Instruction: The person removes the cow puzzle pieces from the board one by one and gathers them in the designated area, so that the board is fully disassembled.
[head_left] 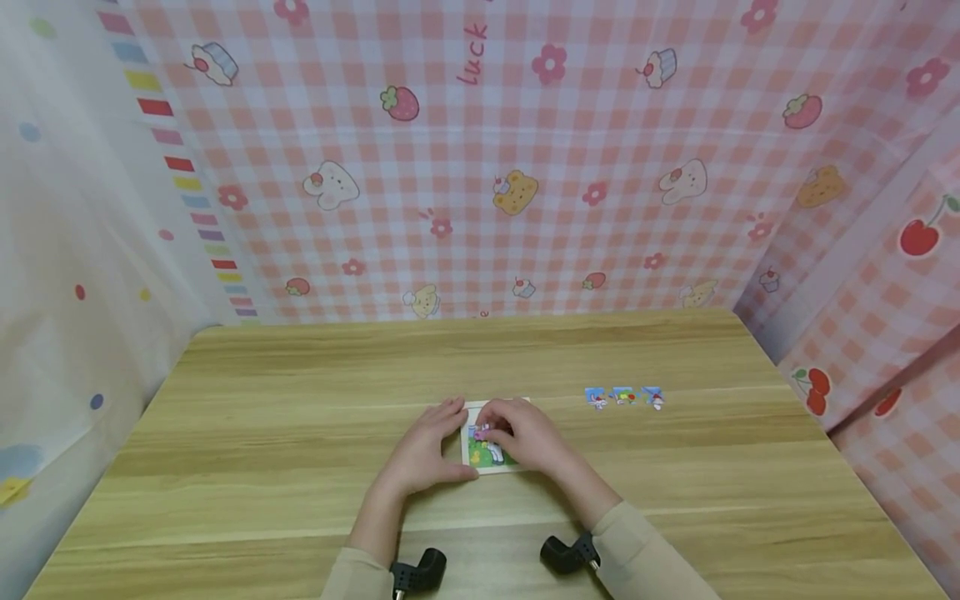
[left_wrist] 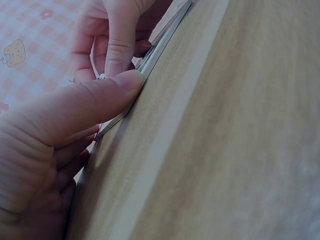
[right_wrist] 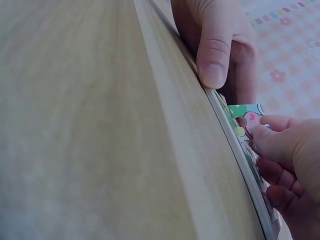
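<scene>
A small jigsaw puzzle board (head_left: pixel 465 450) with a pale raised border lies on the table, its picture partly green with a white figure. My left hand (head_left: pixel 426 450) holds the board's left side, thumb (left_wrist: pixel 107 92) on the near edge and fingers toward the far corner. Over the picture, my right hand (head_left: pixel 528 437) pinches a puzzle piece (right_wrist: pixel 252 117) with pink and green print between thumb and forefinger. That piece stands tilted up from the board in the right wrist view. The right hand covers much of the board's right half.
Three loose puzzle pieces lie in a row to the right and beyond the board: a left one (head_left: pixel 596 397), a middle one (head_left: pixel 623 396) and a right one (head_left: pixel 654 397). The wooden table (head_left: pixel 300 400) ends at a pink checked curtain (head_left: pixel 480 250).
</scene>
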